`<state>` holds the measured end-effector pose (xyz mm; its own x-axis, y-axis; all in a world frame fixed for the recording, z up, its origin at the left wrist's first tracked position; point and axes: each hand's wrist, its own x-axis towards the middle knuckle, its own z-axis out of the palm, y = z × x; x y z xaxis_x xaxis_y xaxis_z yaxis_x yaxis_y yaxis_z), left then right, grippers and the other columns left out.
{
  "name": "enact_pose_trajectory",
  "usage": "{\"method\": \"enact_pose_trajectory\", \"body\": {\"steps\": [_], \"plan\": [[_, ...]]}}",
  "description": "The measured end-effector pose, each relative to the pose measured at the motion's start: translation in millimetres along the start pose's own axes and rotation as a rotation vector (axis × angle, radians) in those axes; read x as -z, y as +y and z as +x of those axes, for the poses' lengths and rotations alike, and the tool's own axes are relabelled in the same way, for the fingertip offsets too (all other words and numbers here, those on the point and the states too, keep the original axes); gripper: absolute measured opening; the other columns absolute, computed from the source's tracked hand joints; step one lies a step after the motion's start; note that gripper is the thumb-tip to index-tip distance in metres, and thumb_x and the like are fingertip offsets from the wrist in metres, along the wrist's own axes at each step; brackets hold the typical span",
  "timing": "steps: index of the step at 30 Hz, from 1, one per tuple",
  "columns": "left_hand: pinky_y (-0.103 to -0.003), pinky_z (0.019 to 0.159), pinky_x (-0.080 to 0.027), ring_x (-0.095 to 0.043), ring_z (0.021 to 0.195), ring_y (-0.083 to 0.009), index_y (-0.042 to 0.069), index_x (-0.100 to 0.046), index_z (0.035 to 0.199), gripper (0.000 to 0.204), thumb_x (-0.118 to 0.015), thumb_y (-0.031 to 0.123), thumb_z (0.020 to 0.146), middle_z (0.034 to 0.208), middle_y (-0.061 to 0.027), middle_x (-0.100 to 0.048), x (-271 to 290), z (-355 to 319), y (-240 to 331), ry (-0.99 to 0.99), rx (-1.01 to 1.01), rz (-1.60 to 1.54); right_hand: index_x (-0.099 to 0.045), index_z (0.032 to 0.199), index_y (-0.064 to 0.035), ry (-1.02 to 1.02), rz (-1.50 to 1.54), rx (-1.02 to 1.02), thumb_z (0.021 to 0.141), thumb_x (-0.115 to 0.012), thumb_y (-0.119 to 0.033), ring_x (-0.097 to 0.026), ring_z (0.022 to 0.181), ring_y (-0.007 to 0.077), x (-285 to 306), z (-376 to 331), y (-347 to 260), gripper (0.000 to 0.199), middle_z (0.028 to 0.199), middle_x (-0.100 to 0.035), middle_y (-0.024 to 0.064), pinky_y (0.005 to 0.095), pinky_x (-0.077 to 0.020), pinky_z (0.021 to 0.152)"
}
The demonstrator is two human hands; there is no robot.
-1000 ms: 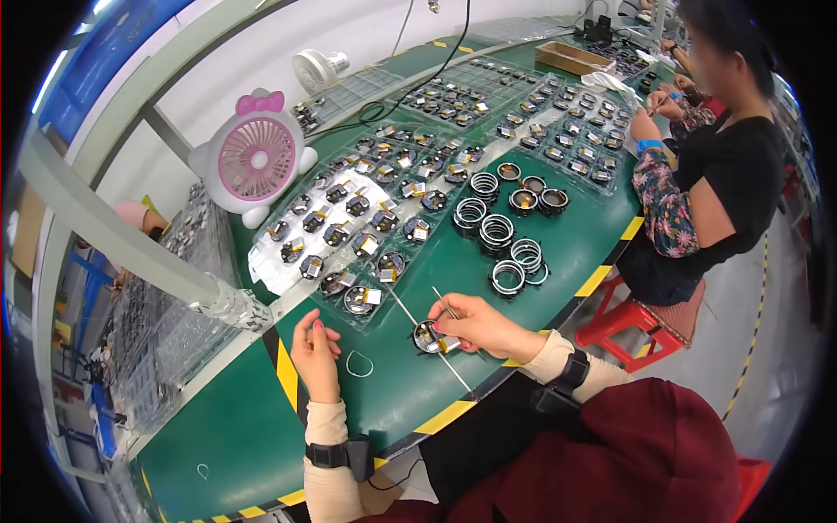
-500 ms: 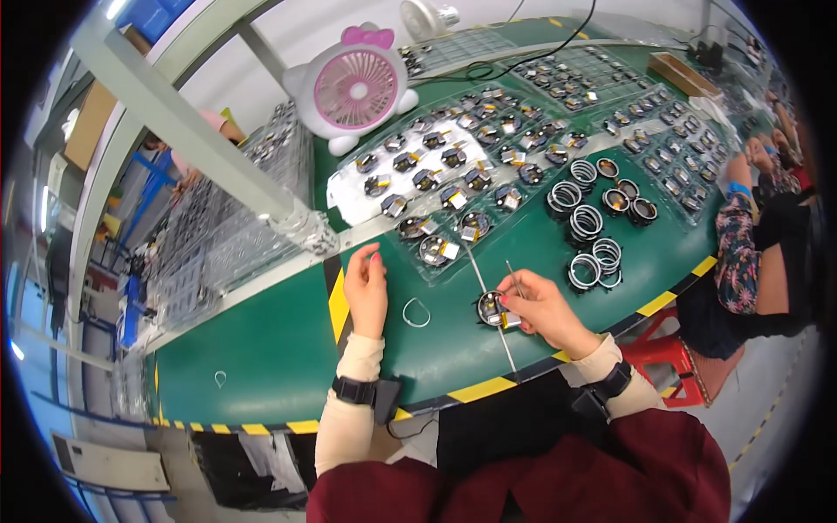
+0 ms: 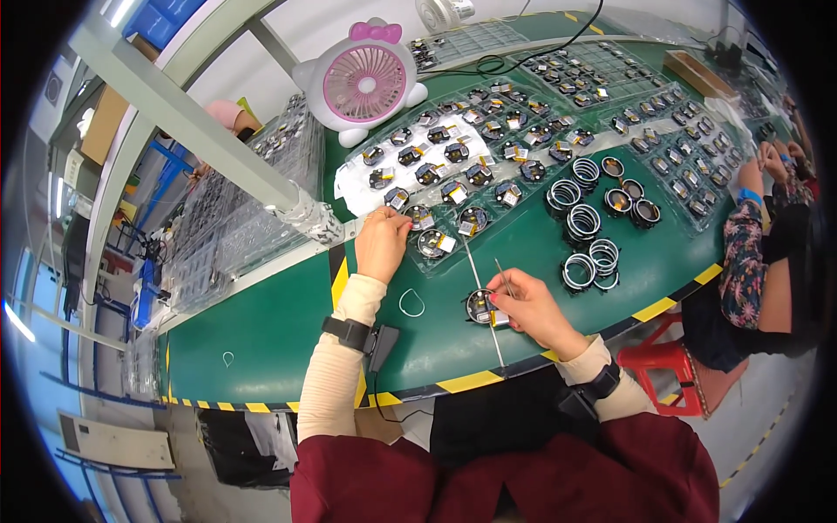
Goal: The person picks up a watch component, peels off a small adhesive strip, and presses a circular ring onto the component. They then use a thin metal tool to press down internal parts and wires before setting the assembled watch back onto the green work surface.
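Right hand low on the green counter, fingers pinched together on thin tweezers, tip down at a small round black part lying just left of the knuckles; left hand further up, fingers curled onto a round part at the near edge of a clear plastic tray, grip not clear enough to tell whether closed on it; loose white ring flat on the counter between the two hands; thin straight rod running from the tray toward the counter's front edge; black bands on both wrists.

Stacks of silvery rings right of the hands, some beside dark round cups; more trays of small parts spread toward the far side; pink and white desk fan upright behind the tray; black cable looping across the far counter; yellow and black striping along the counter's front edge; grey metal post slanting across at left, with stacked clear trays beyond it; red stool on the pale floor at right; another person's arm in a patterned sleeve resting at the counter's right end.
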<state>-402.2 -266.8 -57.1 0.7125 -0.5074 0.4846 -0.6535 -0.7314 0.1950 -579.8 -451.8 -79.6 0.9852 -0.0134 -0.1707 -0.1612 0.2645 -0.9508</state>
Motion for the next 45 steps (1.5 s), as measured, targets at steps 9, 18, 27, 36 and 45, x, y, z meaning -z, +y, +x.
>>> {"method": "enact_pose_trajectory", "body": {"steps": [9,18,27,36,45], "plan": [[-0.037,0.063,-0.046,-0.056,0.068,-0.0295,0.005,-0.064,0.077,0.009,-0.060,0.012,0.074,0.073,-0.0113,-0.058,29.1,5.7,-20.0,0.006,0.101,-0.070,-0.052,0.092,-0.0036,-0.023,-0.056,0.043,0.082,-0.054,-0.005,-0.039,0.048,0.0004,0.5,2.6,3.3,0.010,0.070,-0.052,-0.0034,0.0158,-0.0299,0.040],[-0.042,0.058,-0.044,-0.057,0.060,-0.0318,0.005,-0.055,0.079,0.015,-0.060,0.018,0.077,0.064,-0.0135,-0.057,31.7,-43.9,-42.8,-0.451,0.621,-0.257,-0.052,0.092,-0.0032,-0.045,-0.071,0.125,0.082,-0.054,-0.004,-0.040,0.052,0.0003,1.4,2.7,11.7,0.010,0.072,-0.052,-0.0032,0.0160,-0.0308,0.042],[-0.040,0.052,-0.041,-0.056,0.057,-0.0311,0.006,-0.051,0.079,0.016,-0.059,0.020,0.078,0.059,-0.0128,-0.055,20.2,-60.0,-54.6,-0.257,0.352,-0.107,-0.052,0.092,-0.0022,-0.053,-0.122,0.116,0.081,-0.054,-0.004,-0.043,0.056,0.0011,-0.1,0.4,6.8,0.011,0.070,-0.052,-0.0033,0.0173,-0.0335,0.047],[-0.038,0.049,-0.039,-0.052,0.052,-0.0278,0.006,-0.051,0.080,0.016,-0.059,0.019,0.078,0.057,-0.0111,-0.052,20.7,-60.4,-57.0,-0.245,0.338,-0.102,-0.051,0.094,-0.0026,-0.075,-0.142,0.120,0.082,-0.054,-0.005,-0.043,0.056,0.0007,-0.2,2.1,7.5,0.013,0.071,-0.052,-0.0036,0.0167,-0.0323,0.046],[-0.039,0.049,-0.039,-0.054,0.053,-0.0295,0.006,-0.050,0.079,0.016,-0.059,0.019,0.078,0.057,-0.0115,-0.054,19.2,-61.3,-59.7,-0.222,0.269,-0.124,-0.051,0.093,-0.0013,-0.090,-0.127,0.183,0.081,-0.055,-0.005,-0.046,0.061,0.0021,3.5,5.8,20.0,0.012,0.073,-0.052,-0.0031,0.0173,-0.0361,0.052]]}}
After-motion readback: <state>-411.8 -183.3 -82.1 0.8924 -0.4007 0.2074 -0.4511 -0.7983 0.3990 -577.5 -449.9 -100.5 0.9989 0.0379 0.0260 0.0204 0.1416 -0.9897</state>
